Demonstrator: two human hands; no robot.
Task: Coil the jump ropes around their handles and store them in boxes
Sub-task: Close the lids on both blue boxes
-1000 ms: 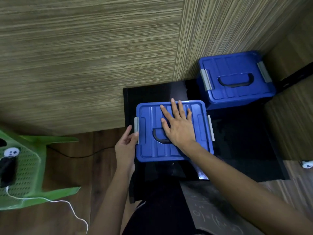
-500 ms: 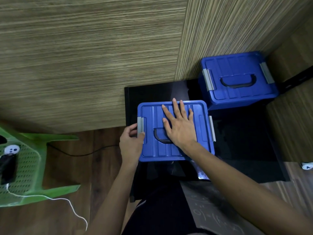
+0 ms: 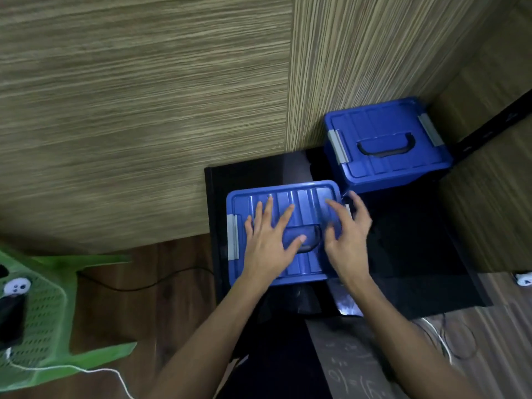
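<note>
The black surface [image 3: 417,269] carries two blue storage boxes, set close together but with a narrow gap showing between them. The far box [image 3: 385,145] stands at the back right corner against the wood-grain wall [image 3: 144,110]; its lid is on and both grey side latches lie flat against it, so this box is judged finished. The near box [image 3: 285,231] stands at the front left of the surface with its lid [image 3: 302,197] seated; its left latch [image 3: 232,237] appears folded down. The left hand [image 3: 267,246] lies flat on the lid, fingers straight and spread, pressing it down, thumb beside the recessed carry handle [image 3: 302,240]. The right hand [image 3: 349,240] is at the lid's right edge, fingers loosely curled and apart, gripping nothing; it is motion-blurred and hides the right latch, so the state of that latch cannot be told. No jump rope is visible; the ropes are presumed inside the closed boxes. Judged remaining work: secure the right latch of the near box.
</note>
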